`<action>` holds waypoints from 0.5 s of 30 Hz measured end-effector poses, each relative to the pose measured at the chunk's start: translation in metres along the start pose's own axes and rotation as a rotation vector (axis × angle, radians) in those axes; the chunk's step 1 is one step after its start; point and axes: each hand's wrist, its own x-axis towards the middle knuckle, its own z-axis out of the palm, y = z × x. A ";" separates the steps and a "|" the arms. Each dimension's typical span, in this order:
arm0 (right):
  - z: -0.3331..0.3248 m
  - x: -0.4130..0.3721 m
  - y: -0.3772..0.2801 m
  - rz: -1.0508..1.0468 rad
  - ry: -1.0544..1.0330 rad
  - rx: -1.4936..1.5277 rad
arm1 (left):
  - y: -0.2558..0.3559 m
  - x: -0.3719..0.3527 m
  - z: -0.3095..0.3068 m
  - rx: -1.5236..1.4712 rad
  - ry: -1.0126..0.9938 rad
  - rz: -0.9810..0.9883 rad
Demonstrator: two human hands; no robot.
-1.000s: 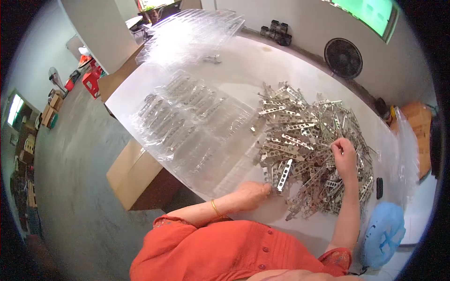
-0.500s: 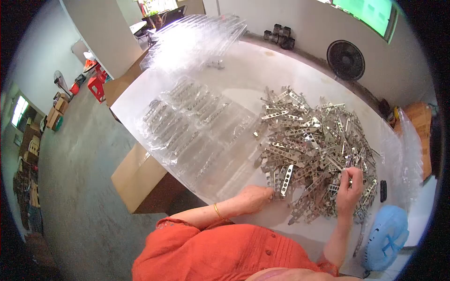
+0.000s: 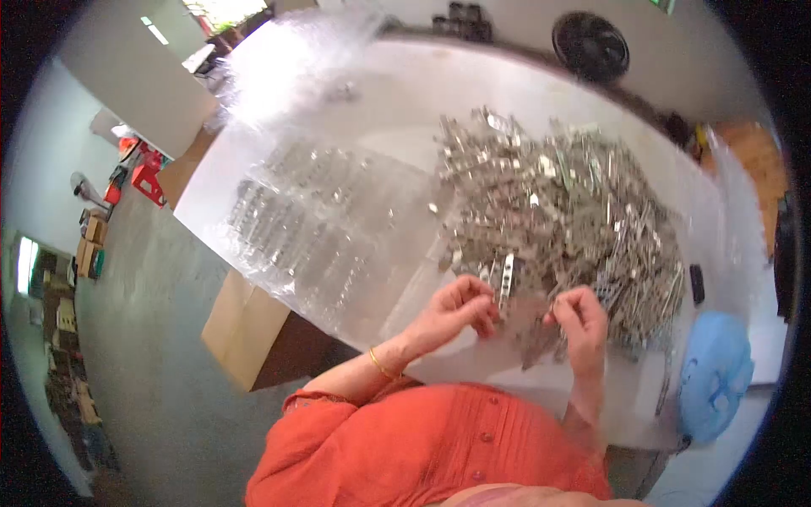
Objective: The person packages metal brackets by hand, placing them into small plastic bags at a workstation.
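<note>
Overlapping perforated metal strips lie heaped on the table; lifting one could drag neighbours loose, their holes and ends being liable to snag. The left hand and right hand, at the heap's near edge, both have fingers partly curled, thumb near forefinger; blur prevents confirming any hold. Count: two hands, one heap, strips uncountable, one black fan beyond the heap.

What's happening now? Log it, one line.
left hand, right hand: at near edge of metal heap | grip: unclear | clear packs: left of heap
</note>
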 end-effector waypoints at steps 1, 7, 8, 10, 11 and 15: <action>0.001 0.002 0.002 -0.033 -0.008 -0.008 | 0.002 0.001 0.000 -0.013 0.045 -0.020; 0.008 -0.007 0.002 0.084 0.003 0.141 | 0.006 -0.002 0.006 -0.102 0.098 -0.147; 0.009 -0.007 0.002 0.100 0.014 0.131 | 0.005 -0.002 0.005 -0.115 0.089 -0.162; 0.009 -0.009 0.002 0.104 -0.013 0.165 | 0.003 0.000 0.003 -0.121 0.087 -0.182; 0.007 -0.010 0.002 0.125 -0.044 0.162 | 0.004 0.000 0.003 -0.119 0.091 -0.192; 0.008 -0.008 0.007 0.125 -0.037 0.174 | -0.003 0.005 -0.001 -0.189 0.102 -0.206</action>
